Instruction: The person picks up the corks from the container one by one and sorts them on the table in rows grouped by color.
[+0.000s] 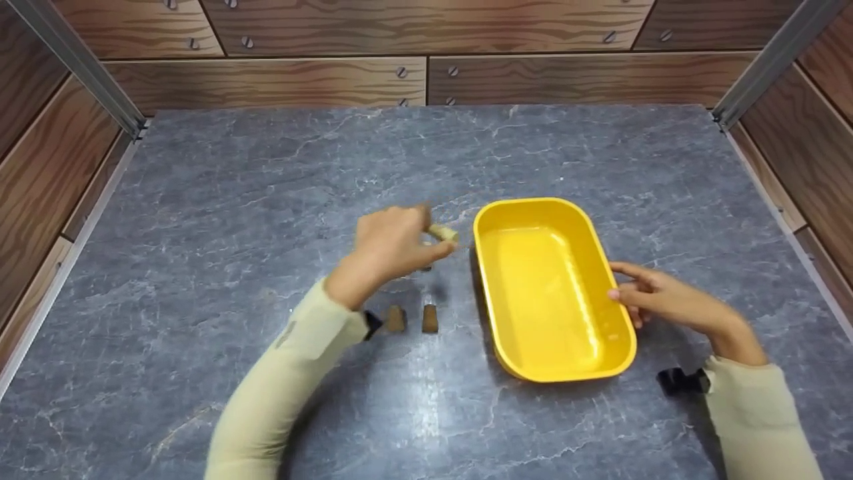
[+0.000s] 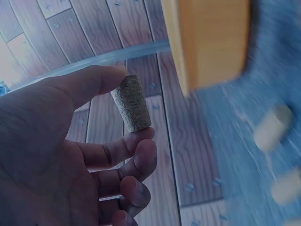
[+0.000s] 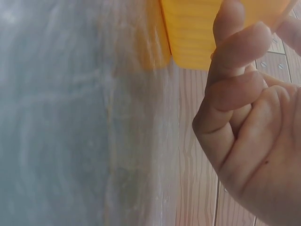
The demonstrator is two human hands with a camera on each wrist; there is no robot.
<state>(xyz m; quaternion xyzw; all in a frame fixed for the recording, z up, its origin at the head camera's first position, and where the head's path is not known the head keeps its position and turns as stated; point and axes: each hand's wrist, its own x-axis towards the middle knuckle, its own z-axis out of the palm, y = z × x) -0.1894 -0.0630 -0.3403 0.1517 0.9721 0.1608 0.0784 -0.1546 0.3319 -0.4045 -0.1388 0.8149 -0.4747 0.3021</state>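
Note:
Between thumb and a fingertip, my left hand (image 1: 393, 243) pinches a tapered cork stopper (image 2: 132, 103), held above the table to the left of a yellow plastic tub (image 1: 490, 293). The tub's long side leans slightly to the left at the far end. My right hand (image 1: 660, 300) grips the tub's right rim, thumb over the edge and the other fingers against the outer wall. On the table below my left hand lie two more corks, a left one (image 1: 396, 319) and a right one (image 1: 430, 319). Another small piece is mostly hidden behind the left hand.
A grey marbled tabletop (image 1: 266, 173) carries everything. Wood-patterned panels (image 1: 266, 83) enclose it at the back and both sides, with metal posts at the far corners. A black wrist camera (image 1: 681, 381) is strapped at the right sleeve.

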